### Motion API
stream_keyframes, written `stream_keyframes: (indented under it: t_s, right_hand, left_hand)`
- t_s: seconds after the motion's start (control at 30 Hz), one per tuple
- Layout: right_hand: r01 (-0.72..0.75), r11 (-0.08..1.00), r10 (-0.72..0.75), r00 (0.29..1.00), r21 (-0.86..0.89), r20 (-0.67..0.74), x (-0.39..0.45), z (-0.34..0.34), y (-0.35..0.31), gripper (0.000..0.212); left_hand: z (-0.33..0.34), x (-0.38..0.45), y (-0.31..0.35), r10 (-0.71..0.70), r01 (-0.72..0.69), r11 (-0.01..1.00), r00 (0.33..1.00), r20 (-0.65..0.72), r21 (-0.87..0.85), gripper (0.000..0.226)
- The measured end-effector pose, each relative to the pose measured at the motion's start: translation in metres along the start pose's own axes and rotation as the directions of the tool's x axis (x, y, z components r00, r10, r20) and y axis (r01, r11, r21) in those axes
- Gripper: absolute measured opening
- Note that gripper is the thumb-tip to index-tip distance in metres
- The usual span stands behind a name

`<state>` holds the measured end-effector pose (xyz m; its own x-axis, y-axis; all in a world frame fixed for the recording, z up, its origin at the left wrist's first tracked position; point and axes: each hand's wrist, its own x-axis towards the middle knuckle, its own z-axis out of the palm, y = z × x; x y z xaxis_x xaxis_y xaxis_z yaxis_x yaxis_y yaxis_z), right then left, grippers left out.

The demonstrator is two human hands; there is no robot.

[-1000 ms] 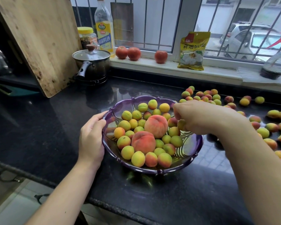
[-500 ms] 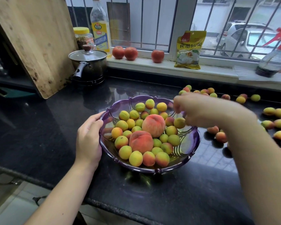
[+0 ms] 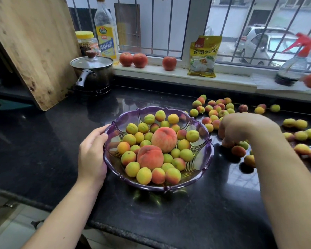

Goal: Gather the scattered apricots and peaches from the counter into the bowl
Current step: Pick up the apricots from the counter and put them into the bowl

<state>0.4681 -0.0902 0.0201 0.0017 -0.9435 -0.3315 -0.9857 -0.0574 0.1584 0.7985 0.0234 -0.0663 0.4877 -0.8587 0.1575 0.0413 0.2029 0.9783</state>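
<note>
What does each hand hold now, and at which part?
The left hand grips the purple bowl at its left rim. The right hand reaches down among loose apricots; whether it holds one cannot be told.

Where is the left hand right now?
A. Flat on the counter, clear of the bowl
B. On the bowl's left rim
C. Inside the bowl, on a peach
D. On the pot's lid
B: the left hand rests against the left rim of the purple bowl, fingers on its edge, while the right hand is down among the loose apricots on the counter to the right.
</note>
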Motion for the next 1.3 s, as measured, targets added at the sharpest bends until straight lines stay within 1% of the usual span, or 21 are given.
stream_keyframes:
  t_s: [0.13, 0.2, 0.23, 0.27, 0.3, 0.33, 0.37, 0.4, 0.47, 0.5, 0.53, 0.63, 0.7, 0.77, 0.87, 0.9, 1.0, 1.07, 1.13, 1.23, 1.3]
  right_hand:
    - [0.032, 0.998, -0.032, 0.999, -0.046, 0.01, 0.01, 0.009, -0.01, 0.037]
    - [0.05, 0.997, -0.049, 0.999, -0.053, 0.009, 0.011, 0.01, -0.011, 0.034]
    - [0.059, 0.998, -0.06, 0.998, -0.026, -0.012, 0.01, 0.007, -0.011, 0.029]
    - [0.076, 0.997, -0.074, 0.995, 0.029, -0.068, 0.008, 0.001, -0.009, 0.024]
    - [0.112, 0.987, -0.092, 0.983, 0.114, -0.161, 0.005, -0.006, -0.007, 0.02]
    - [0.17, 0.959, -0.105, 0.956, 0.226, -0.274, 0.0, -0.014, -0.005, 0.018]
    - [0.25, 0.898, -0.106, 0.921, 0.361, -0.375, -0.007, -0.021, -0.004, 0.016]
    - [0.338, 0.807, -0.104, 0.889, 0.485, -0.445, -0.015, -0.028, -0.004, 0.016]
    - [0.463, 0.636, -0.15, 0.859, 0.618, -0.489, -0.029, -0.037, -0.009, 0.017]
    - [0.5, 0.587, -0.196, 0.851, 0.637, -0.487, -0.033, -0.038, -0.013, 0.019]
    - [0.52, 0.57, -0.241, 0.846, 0.637, -0.476, -0.035, -0.037, -0.017, 0.024]
    - [0.535, 0.602, -0.31, 0.841, 0.593, -0.444, -0.036, -0.036, -0.028, 0.037]
    - [0.539, 0.623, -0.318, 0.837, 0.567, -0.446, -0.037, -0.034, -0.031, 0.035]
    - [0.545, 0.645, -0.321, 0.83, 0.536, -0.457, -0.035, -0.033, -0.034, 0.032]
    - [0.538, 0.599, -0.328, 0.841, 0.593, -0.432, -0.032, -0.03, -0.038, 0.029]
    - [0.535, 0.607, -0.332, 0.842, 0.587, -0.424, -0.031, -0.03, -0.04, 0.026]
    - [0.527, 0.747, -0.365, 0.834, 0.405, -0.413, -0.031, -0.028, -0.048, 0.021]
    - [0.506, 0.804, -0.374, 0.838, 0.313, -0.396, -0.03, -0.026, -0.056, 0.019]
    - [0.457, 0.87, -0.358, 0.844, 0.185, -0.399, -0.028, -0.023, -0.067, 0.022]
    - [0.382, 0.923, -0.317, 0.826, 0.049, -0.465, -0.026, -0.019, -0.079, 0.024]
    - [0.346, 0.938, -0.31, 0.825, -0.012, -0.473, -0.028, -0.021, -0.084, 0.017]
  left_hand:
    - [0.0, 0.0, 0.0, -0.008, 0.008, 1.0, 1.0, 0.003, 0.009, 0.035]
    - [-0.001, -0.001, 0.0, -0.008, 0.008, 1.0, 1.0, 0.006, 0.008, 0.034]
    - [-0.001, -0.001, 0.0, -0.005, 0.005, 1.0, 1.0, 0.006, 0.008, 0.032]
    - [-0.001, -0.001, 0.0, 0.001, -0.001, 1.0, 1.0, 0.006, 0.009, 0.032]
    - [-0.001, -0.002, 0.0, 0.008, -0.008, 1.0, 1.0, 0.005, 0.013, 0.032]
    - [-0.001, -0.002, 0.001, 0.011, -0.011, 1.0, 1.0, 0.005, 0.016, 0.033]
    - [-0.001, -0.002, 0.001, 0.01, -0.01, 1.0, 1.0, 0.007, 0.019, 0.033]
    - [-0.001, -0.002, 0.001, 0.007, -0.007, 1.0, 1.0, 0.008, 0.021, 0.034]
    - [0.0, -0.001, 0.001, 0.001, -0.001, 1.0, 1.0, 0.009, 0.019, 0.037]
    - [0.0, -0.001, 0.001, -0.002, 0.002, 1.0, 1.0, 0.009, 0.017, 0.038]
    - [0.0, -0.001, 0.001, -0.002, 0.002, 1.0, 1.0, 0.008, 0.018, 0.038]
    - [-0.001, -0.002, 0.002, 0.002, -0.002, 1.0, 1.0, 0.009, 0.017, 0.037]
    - [-0.001, -0.001, 0.001, 0.004, -0.004, 1.0, 1.0, 0.011, 0.025, 0.031]
    - [-0.001, -0.001, 0.002, 0.005, -0.006, 0.999, 1.0, 0.008, 0.036, 0.031]
    - [-0.002, -0.001, 0.001, 0.01, -0.011, 0.999, 1.0, 0.011, 0.044, 0.031]
    - [-0.001, -0.001, 0.001, 0.005, -0.006, 0.999, 1.0, 0.01, 0.042, 0.032]
    - [-0.001, -0.001, 0.002, 0.008, -0.008, 0.999, 1.0, 0.007, 0.031, 0.034]
    - [0.0, 0.0, 0.002, 0.014, -0.014, 1.0, 1.0, 0.01, 0.015, 0.03]
    - [-0.001, -0.001, 0.001, 0.015, -0.015, 1.0, 1.0, 0.012, 0.003, 0.034]
    - [-0.002, 0.0, 0.0, 0.021, -0.021, 0.999, 1.0, 0.013, 0.024, 0.03]
    - [0.0, 0.0, 0.001, 0.02, -0.02, 0.999, 1.0, 0.01, 0.028, 0.034]
